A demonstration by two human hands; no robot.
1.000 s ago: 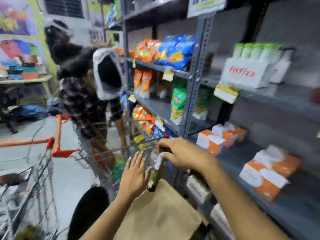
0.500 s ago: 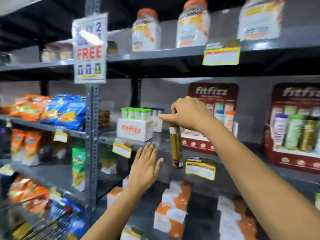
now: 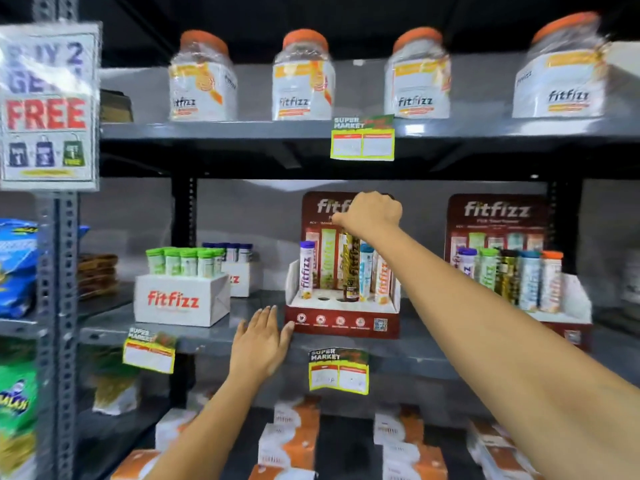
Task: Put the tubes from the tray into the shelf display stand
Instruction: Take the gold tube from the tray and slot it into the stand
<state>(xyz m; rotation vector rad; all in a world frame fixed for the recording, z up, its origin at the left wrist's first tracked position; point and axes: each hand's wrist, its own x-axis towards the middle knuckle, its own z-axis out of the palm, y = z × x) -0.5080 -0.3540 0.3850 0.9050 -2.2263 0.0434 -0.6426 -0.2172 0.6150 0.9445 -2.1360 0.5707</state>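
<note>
Step in hand: seating a tube. Right hand (image 3: 369, 213) has its grip clenched around the cap end of the gold-and-black tube (image 3: 350, 268), which hangs upright straight below the grip with its foot at, or just entering, a hole in the white deck of the red display stand (image 3: 341, 322). Can't tell if it has bottomed out (foot is blurred).

Around the grip: purple-capped tube (image 3: 306, 268) off to its left in the stand, blue-capped tube (image 3: 365, 271) and orange tube (image 3: 381, 277) just to its right. One open hole (image 3: 323, 298) shows below and left of the grip.

Left hand (image 3: 261, 341) is well below the grip, fingers spread, holding nothing, thumb near the stand's lower left corner, looks like bracing; contact unclear.

Next move, my read: push straight down until seated, keep it vertical so neighbours don't tip, then let go.

The tray isn't in view.
</note>
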